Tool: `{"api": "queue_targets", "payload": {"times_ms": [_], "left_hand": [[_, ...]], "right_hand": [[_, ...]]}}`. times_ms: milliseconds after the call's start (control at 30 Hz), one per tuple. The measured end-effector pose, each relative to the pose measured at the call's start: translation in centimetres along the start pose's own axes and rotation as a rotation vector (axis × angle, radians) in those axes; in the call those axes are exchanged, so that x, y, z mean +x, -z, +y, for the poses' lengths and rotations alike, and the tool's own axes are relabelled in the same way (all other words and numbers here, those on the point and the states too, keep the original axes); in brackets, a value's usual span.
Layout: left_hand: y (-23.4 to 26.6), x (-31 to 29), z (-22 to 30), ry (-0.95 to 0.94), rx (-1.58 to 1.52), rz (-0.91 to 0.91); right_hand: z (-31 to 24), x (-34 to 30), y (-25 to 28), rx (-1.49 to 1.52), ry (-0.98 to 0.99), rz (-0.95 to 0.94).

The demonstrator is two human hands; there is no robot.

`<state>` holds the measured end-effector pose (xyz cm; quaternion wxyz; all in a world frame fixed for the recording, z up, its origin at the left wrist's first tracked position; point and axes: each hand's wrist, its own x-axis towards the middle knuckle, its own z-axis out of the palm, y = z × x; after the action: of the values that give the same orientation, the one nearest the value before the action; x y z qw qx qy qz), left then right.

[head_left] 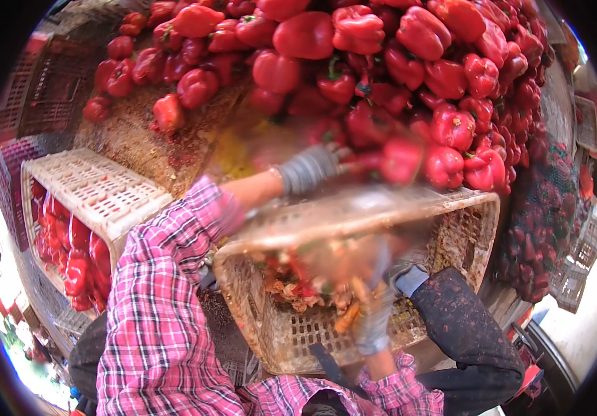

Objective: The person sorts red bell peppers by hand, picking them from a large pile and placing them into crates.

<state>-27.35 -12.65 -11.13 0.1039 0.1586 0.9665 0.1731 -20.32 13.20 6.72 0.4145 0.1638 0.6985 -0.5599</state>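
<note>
My left hand (pixel 310 168), in a grey glove, stretches out over a tilted beige plastic basket (pixel 465 236) to the edge of a big pile of red peppers (pixel 395 62). Its fingertips are at a blurred red pepper (pixel 400 161); motion blur hides whether they grip it. My right hand (pixel 373 320), also in a grey glove, is low inside the basket by its near wall. It is among pepper scraps and stems (pixel 297 288), and its grip is too blurred to read. The basket rests against my lap and pink plaid sleeves.
A white slatted crate (pixel 94 188) stands at my left with red peppers (pixel 70 253) packed in it. At the right hangs a mesh sack of peppers (pixel 544 215). The pile lies on a dirty brown surface (pixel 132 135). My dark trouser knee (pixel 461 322) is under the basket's right side.
</note>
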Motion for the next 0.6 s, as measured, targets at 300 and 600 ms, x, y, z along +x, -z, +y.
{"api": "queue_targets", "payload": {"times_ms": [300, 600], "left_hand": [[5.6, 8.2, 1.0, 0.039, -0.094, -0.649], [0.5, -3.1, -2.2, 0.276, -0.219, -0.265]], "right_hand": [[-0.2, 0.4, 0.2, 0.097, -0.06, 0.023], [-0.1, 0.6, 0.7, 0.126, -0.05, -0.045]]}}
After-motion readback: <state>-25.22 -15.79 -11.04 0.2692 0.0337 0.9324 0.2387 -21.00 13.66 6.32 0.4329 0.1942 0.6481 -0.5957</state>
